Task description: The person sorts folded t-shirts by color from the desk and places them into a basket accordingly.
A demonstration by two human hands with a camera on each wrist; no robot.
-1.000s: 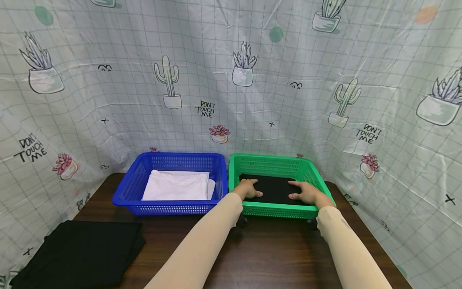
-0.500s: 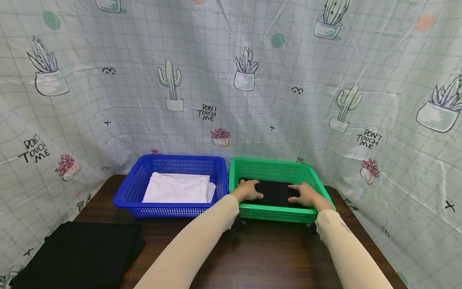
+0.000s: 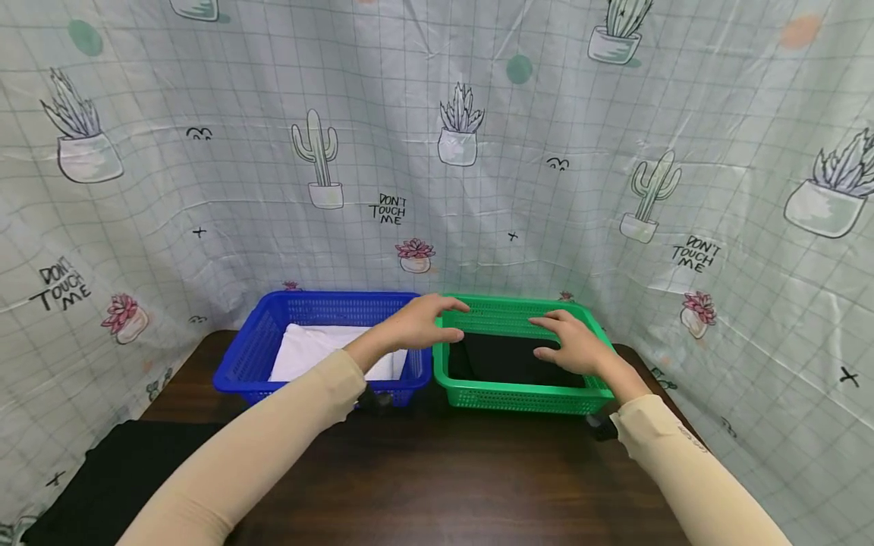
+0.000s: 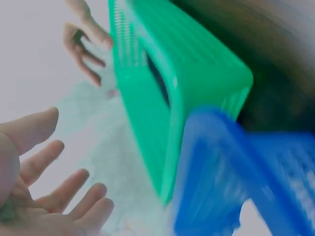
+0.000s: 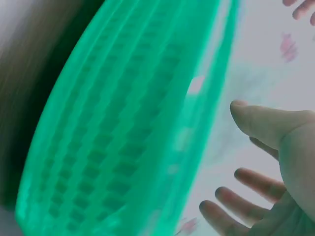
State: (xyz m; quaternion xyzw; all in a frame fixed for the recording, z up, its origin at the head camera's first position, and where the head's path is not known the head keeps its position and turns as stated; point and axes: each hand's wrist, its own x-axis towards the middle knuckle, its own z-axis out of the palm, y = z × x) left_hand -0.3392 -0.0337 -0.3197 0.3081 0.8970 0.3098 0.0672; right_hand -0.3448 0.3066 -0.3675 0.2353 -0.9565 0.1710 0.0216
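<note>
A folded black cloth (image 3: 519, 358) lies in the green basket (image 3: 526, 396) on the right. My left hand (image 3: 418, 322) is raised over the gap between the two baskets, fingers spread and holding nothing; the left wrist view shows its bare palm and loose fingers (image 4: 64, 191). Over the right part of the green basket hovers my right hand (image 3: 572, 343), thumb and fingers apart, with nothing in it. In the right wrist view its fingers (image 5: 241, 206) show beside the basket's rim. Folded white cloth (image 3: 314, 349) sits in the blue basket (image 3: 239, 364), partly hidden by my left arm.
Another folded black cloth (image 3: 116, 470) lies at the table's left front, partly covered by my left sleeve. The brown wooden table (image 3: 437, 470) carries both baskets side by side. Behind them hangs a patterned curtain (image 3: 355, 136) with cactus prints.
Both hands have lifted off the black cloth in the green basket. The left hand has moved up and left toward the blue basket; the right has risen slightly.
</note>
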